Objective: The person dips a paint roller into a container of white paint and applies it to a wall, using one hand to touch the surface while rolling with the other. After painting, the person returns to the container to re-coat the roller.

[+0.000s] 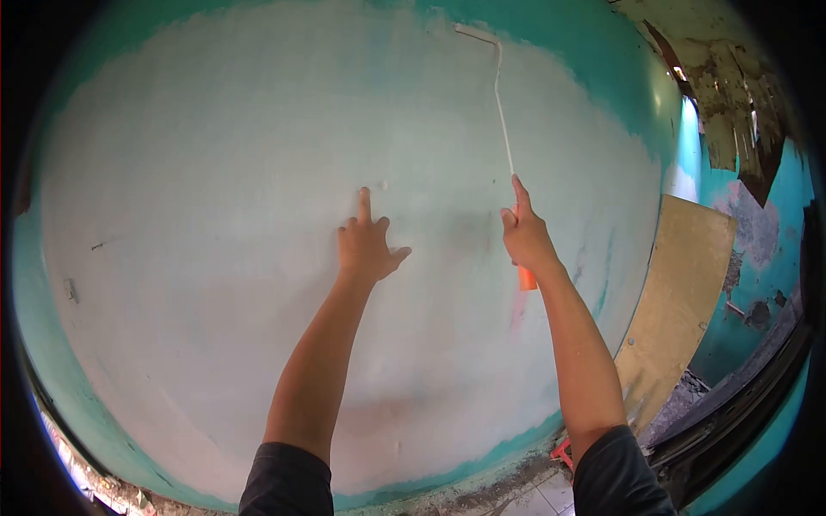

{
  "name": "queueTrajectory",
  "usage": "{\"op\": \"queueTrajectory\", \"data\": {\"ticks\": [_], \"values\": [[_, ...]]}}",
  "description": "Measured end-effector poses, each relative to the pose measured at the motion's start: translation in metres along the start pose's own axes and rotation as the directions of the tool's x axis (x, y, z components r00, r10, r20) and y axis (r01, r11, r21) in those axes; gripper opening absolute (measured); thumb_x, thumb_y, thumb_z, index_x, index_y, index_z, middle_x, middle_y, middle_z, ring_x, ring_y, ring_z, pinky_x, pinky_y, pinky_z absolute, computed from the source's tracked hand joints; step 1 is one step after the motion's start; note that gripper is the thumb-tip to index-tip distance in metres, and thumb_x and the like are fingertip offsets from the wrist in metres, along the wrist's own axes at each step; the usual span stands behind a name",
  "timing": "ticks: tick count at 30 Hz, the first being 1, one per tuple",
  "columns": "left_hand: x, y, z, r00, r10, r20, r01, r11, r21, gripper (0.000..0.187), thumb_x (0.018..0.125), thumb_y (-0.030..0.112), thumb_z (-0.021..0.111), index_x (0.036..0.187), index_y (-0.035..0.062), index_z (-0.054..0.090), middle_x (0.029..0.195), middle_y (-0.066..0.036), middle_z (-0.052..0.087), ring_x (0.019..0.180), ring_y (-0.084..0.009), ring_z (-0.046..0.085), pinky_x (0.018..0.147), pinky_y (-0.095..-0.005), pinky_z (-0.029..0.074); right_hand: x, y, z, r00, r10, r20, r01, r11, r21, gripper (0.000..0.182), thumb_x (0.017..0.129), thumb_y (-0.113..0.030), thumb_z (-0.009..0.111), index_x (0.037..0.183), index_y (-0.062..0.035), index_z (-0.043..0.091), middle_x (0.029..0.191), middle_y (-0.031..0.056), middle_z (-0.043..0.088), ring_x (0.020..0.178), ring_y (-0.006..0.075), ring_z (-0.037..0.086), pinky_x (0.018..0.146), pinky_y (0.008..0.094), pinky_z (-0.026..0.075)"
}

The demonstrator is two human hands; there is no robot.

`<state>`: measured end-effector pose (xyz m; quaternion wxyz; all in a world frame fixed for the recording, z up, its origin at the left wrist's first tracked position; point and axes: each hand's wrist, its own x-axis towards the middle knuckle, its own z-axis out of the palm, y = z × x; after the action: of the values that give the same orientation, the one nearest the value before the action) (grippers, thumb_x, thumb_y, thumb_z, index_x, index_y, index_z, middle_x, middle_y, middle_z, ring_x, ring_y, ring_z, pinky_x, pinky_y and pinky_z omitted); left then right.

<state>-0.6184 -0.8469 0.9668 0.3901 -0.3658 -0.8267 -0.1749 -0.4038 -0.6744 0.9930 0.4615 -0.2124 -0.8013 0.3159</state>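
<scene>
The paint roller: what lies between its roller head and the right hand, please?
In the head view, the thin pale rod lies between the roller head and the right hand.

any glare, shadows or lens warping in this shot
Head view: strong fisheye bowing of the wall, with black corners; head view: soft, dim shading between the left hand and right hand; head view: bright patch above the tan board.
</scene>
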Motion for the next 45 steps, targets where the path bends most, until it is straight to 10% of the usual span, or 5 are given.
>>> {"op": "queueTrajectory", "data": {"ticks": [9,19,21,32,45], "values": [[0.001,0.001,-0.002,1.0,-0.004,0.014,0.004,1.0,0.006,0.059,0.077,0.053,0.082,0.113,0.0079,0.073,0.168,-0.019,0.017,0.104,-0.0284,0.065,0.086,-0.0415,0.052,-0.137,0.093,0.097,0.999,-0.034,0.015,0.032,0.997,0.071,0.066,0.105,-0.017,0.051,0.164,-0.0183,0.02,0.093,0.0251,0.069,0.087,0.0451,0.069,0.08,0.0461,0.054],[0.001,0.0,-0.006,0.993,-0.058,0.1,0.047,0.992,0.113,0.06,0.08,0.058,0.078,0.122,0.0156,0.071,0.17,-0.01,0.014,0.102,-0.0247,0.061,0.088,-0.0401,0.049,0.006,-0.01,0.026,0.995,-0.058,-0.083,0.055,0.998,-0.034,0.066,0.106,-0.021,0.049,0.164,-0.0238,0.018,0.099,0.0187,0.069,0.085,0.0388,0.069,0.078,0.0476,0.055],[0.0,0.001,-0.004,0.993,-0.06,0.098,0.05,0.994,0.101,0.06,0.08,0.058,0.078,0.122,0.0157,0.071,0.17,-0.01,0.014,0.103,-0.0249,0.06,0.088,-0.04,0.048,0.007,-0.029,0.021,0.997,0.017,-0.078,-0.013,0.999,0.05,0.064,0.107,-0.024,0.048,0.163,-0.0312,0.019,0.092,0.0148,0.067,0.066,0.0289,0.065,0.053,0.0429,0.057],[0.002,-0.002,-0.007,0.994,-0.047,0.101,0.036,0.993,0.108,0.06,0.081,0.059,0.077,0.121,0.0144,0.071,0.171,-0.009,0.013,0.103,-0.0248,0.06,0.089,-0.0395,0.048,-0.116,0.097,0.099,0.996,-0.085,-0.04,0.087,0.996,0.029,0.07,0.104,-0.015,0.05,0.165,-0.0223,0.017,0.085,0.0182,0.065,0.074,0.0324,0.067,0.081,0.0411,0.055],[0.001,-0.005,-0.004,0.995,-0.033,0.096,0.024,0.995,0.096,0.058,0.081,0.058,0.078,0.12,0.0156,0.071,0.17,-0.008,0.015,0.1,-0.0228,0.061,0.087,-0.0385,0.05,0.034,0.026,0.007,0.991,-0.076,-0.109,0.064,0.992,-0.108,0.063,0.107,-0.025,0.047,0.163,-0.0322,0.02,0.092,0.0141,0.067,0.072,0.0294,0.066,0.06,0.0413,0.057]]}}
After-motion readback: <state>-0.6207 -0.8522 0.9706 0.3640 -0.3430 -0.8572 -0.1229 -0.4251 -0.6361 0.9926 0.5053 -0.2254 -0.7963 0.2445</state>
